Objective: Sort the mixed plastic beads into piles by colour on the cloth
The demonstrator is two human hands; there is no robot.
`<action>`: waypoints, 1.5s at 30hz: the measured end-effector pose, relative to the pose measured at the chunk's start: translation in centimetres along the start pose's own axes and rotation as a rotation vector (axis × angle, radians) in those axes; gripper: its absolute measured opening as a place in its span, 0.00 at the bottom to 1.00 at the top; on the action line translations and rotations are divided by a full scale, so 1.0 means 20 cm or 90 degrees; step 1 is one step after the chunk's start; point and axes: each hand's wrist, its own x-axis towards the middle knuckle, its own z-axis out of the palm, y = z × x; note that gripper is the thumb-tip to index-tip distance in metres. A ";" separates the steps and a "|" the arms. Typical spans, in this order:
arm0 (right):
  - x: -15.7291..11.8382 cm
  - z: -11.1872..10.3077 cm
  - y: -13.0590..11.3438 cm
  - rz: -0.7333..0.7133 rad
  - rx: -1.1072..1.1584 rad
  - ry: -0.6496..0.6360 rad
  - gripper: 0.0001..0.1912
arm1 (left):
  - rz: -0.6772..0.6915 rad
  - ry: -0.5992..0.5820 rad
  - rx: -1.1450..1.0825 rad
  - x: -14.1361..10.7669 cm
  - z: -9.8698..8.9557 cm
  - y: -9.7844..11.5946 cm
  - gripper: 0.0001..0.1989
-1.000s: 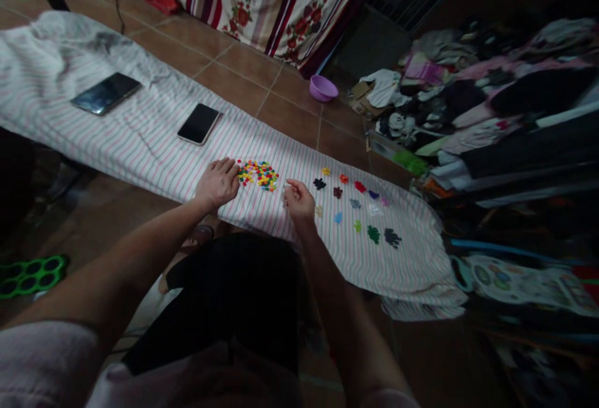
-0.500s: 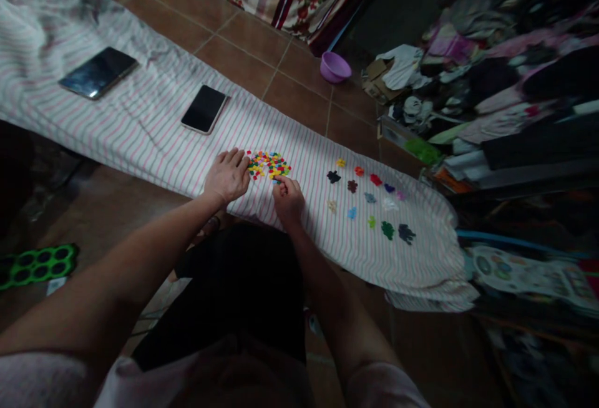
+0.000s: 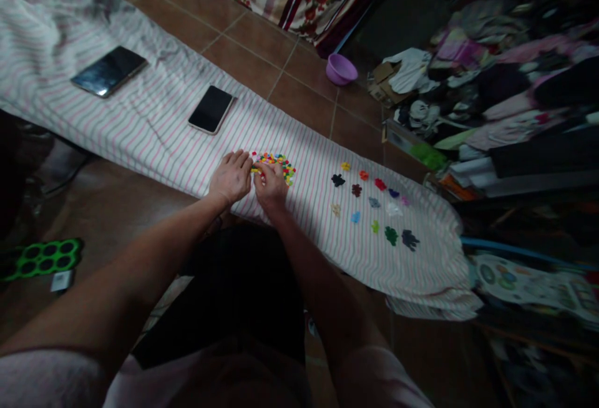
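A loose heap of small bright pieces [image 3: 277, 158], red, yellow, green and more, lies on the striped cloth [image 3: 299, 221]. Beside the heap's left edge, my left hand [image 3: 231, 177] rests flat on the cloth, palm down. My right hand [image 3: 271, 184] covers the heap's near part, its fingers bent and drawn together close to the left fingertips; whatever they pinch is too small to make out. Farther right sit several small piles sorted by colour, among them a black pile [image 3: 337, 180], a brown pile [image 3: 356, 190] and a dark green pile [image 3: 391, 236].
A phone [image 3: 211, 109] and a larger dark-screened device [image 3: 109, 71] lie on the cloth to the left. Beyond the cloth, a purple bowl [image 3: 341, 70] stands on the tiled floor. Piled clothes [image 3: 515, 83] fill the right side.
My right hand has moved left over the heap, closer to my left hand. My left hand stays beside the heap. The whole view has shifted slightly.
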 end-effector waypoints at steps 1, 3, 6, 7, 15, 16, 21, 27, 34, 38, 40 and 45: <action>0.01 0.01 0.00 0.010 -0.016 -0.012 0.14 | 0.000 0.001 0.008 0.00 0.00 0.00 0.19; 0.03 0.03 -0.01 0.023 -0.046 -0.037 0.14 | 0.001 0.000 0.024 0.00 0.00 0.00 0.19; 0.05 0.03 -0.02 0.025 -0.079 -0.055 0.13 | -0.001 -0.007 0.042 0.00 0.00 0.00 0.19; 0.06 0.03 -0.02 0.027 -0.089 -0.062 0.12 | -0.002 -0.009 0.045 0.00 0.00 0.00 0.19; 0.10 -0.03 -0.08 0.002 -0.156 -0.127 0.09 | -0.008 0.002 0.037 0.00 0.00 0.01 0.19; 0.11 -0.03 -0.07 -0.016 -0.152 -0.130 0.10 | -0.009 0.005 0.035 0.00 0.01 0.00 0.19; 0.12 -0.03 -0.04 -0.062 -0.130 -0.135 0.11 | -0.018 0.005 0.023 0.00 0.01 0.00 0.20; 0.15 -0.03 -0.04 -0.088 -0.116 -0.157 0.11 | -0.022 0.012 0.031 0.00 -0.01 0.01 0.19; 0.11 -0.04 -0.05 -0.060 -0.104 -0.152 0.11 | 0.002 0.025 0.040 0.01 -0.01 0.00 0.18; 0.08 -0.02 -0.05 -0.043 -0.096 -0.123 0.13 | 0.016 0.019 0.059 0.01 -0.01 -0.01 0.18; 0.07 -0.01 -0.04 -0.042 -0.096 -0.117 0.14 | 0.025 0.011 0.061 0.01 -0.01 -0.01 0.18; 0.07 -0.01 -0.05 -0.041 -0.102 -0.110 0.14 | 0.043 0.010 0.053 0.00 -0.02 -0.02 0.17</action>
